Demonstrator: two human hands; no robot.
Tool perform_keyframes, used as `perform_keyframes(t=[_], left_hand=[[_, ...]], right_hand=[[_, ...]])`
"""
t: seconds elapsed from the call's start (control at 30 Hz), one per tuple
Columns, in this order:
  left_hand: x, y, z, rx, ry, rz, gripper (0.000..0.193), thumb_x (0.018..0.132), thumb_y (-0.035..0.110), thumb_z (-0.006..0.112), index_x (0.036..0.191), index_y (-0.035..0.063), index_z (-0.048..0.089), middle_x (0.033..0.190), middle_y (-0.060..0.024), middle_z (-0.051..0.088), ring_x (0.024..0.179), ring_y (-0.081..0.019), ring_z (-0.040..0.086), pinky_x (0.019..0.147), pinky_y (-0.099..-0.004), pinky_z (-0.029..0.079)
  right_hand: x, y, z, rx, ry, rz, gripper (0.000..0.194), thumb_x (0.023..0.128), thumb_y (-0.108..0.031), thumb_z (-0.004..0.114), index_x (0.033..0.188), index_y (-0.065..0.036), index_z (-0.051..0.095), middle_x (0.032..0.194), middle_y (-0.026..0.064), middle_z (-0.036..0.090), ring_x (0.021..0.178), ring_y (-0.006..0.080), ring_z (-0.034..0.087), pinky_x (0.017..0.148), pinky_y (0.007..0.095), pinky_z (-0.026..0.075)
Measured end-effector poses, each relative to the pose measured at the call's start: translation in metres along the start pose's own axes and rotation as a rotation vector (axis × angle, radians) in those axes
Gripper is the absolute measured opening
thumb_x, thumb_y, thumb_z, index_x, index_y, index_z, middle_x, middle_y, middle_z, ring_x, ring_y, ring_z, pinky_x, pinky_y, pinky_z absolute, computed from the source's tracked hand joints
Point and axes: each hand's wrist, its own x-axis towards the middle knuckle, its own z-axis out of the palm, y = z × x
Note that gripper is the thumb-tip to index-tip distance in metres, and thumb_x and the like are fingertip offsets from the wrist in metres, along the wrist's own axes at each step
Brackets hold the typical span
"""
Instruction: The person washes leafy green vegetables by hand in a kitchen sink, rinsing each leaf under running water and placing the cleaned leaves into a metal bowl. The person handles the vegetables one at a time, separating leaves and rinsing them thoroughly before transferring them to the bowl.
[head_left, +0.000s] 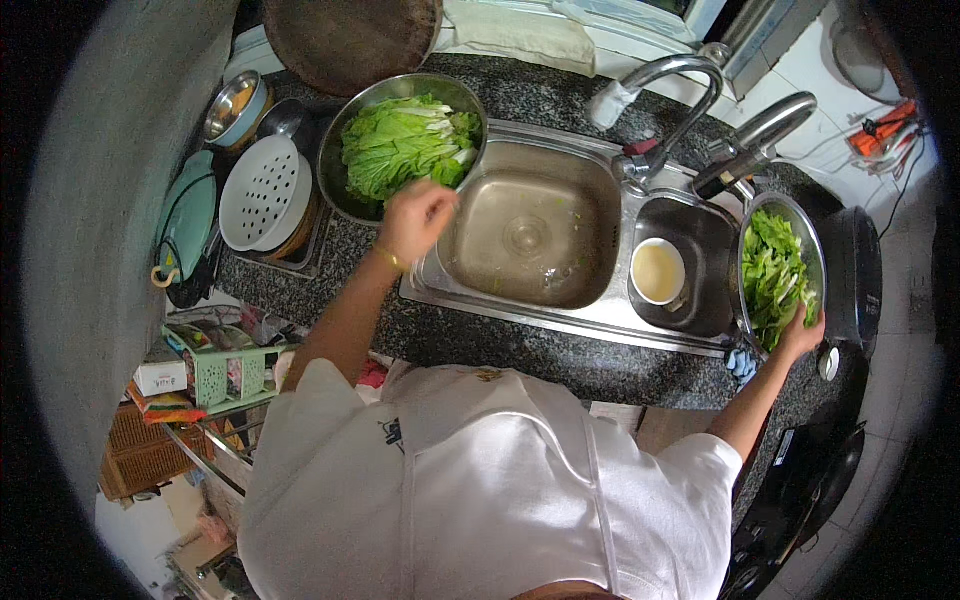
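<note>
My left hand (417, 222), blurred, hovers at the near rim of a large steel bowl (330, 174) left of the sink. Its fingers are curled, and whether anything is between them is unclear. Long leafy greens with white stalks (409, 146) are heaped in that bowl. Far to the right, my right hand (802, 333) grips the near right rim of a second steel bowl (819, 259), its fingertips hidden among cut green leaves (776, 277). Between my hands is a double steel sink, with shallow water and leaf scraps in its large basin (525, 236).
A white cup of pale cloudy liquid (658, 271) stands in the small basin (705, 300). Two faucets (679, 67) rise behind. On the left are a white colander (259, 193), a green basin (187, 217) and small bowls (238, 109). A blue cloth (741, 365) lies near the right bowl.
</note>
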Motion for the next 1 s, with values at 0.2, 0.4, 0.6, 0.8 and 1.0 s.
perform_keyframes(t=[0.2,0.4,0.6,0.8,1.0], left_hand=[[0.092,-0.076,-0.003,0.441,-0.132,-0.177,0.022,0.079,0.015,0.057,0.100,0.0099,0.061,0.096,-0.0137,0.059,0.089,-0.0328,0.058,0.078,-0.0432,0.046],[0.141,-0.088,0.056,0.563,-0.105,-0.185,0.027,0.074,0.020,0.063,0.099,0.0111,0.062,0.098,-0.0162,0.061,0.096,-0.0324,0.058,0.082,-0.0416,0.047],[0.167,-0.118,-0.005,-0.117,0.031,-0.201,0.035,0.073,0.017,0.064,0.103,-0.0007,0.059,0.096,-0.0178,0.063,0.088,-0.0324,0.060,0.077,-0.0373,0.047],[0.123,-0.109,-0.063,0.537,-0.442,-0.198,0.057,0.059,0.043,0.073,0.108,0.0169,0.062,0.120,-0.0110,0.053,0.124,-0.0340,0.035,0.101,-0.0556,0.021],[0.095,-0.060,-0.013,0.951,-0.524,-0.129,0.123,0.047,0.060,0.076,0.144,0.0214,0.010,0.147,-0.0188,0.009,0.135,-0.0421,0.004,0.106,-0.0567,0.006]], right_hand=[[-0.083,-0.088,-0.029,0.512,-0.097,0.138,0.040,0.083,-0.020,0.062,0.115,0.001,0.052,0.110,0.0144,0.055,0.102,0.0243,0.050,0.088,0.0349,0.041],[-0.165,-0.167,-0.026,0.954,-0.353,0.228,0.028,0.085,-0.007,0.058,0.111,0.001,0.051,0.107,0.0080,0.054,0.093,0.0149,0.051,0.083,0.0267,0.043],[-0.201,-0.191,-0.025,1.031,-0.532,0.375,0.020,0.086,-0.005,0.056,0.105,0.000,0.051,0.102,0.0064,0.055,0.089,0.0126,0.053,0.078,0.0250,0.045],[-0.200,-0.214,-0.010,1.066,-0.654,0.410,0.012,0.086,-0.006,0.058,0.096,0.001,0.055,0.094,0.0062,0.057,0.086,0.0122,0.055,0.075,0.0246,0.047],[-0.193,-0.243,-0.010,1.107,-0.694,0.333,0.011,0.087,-0.007,0.056,0.095,0.001,0.056,0.091,0.0077,0.060,0.082,0.0125,0.057,0.075,0.0249,0.047]])
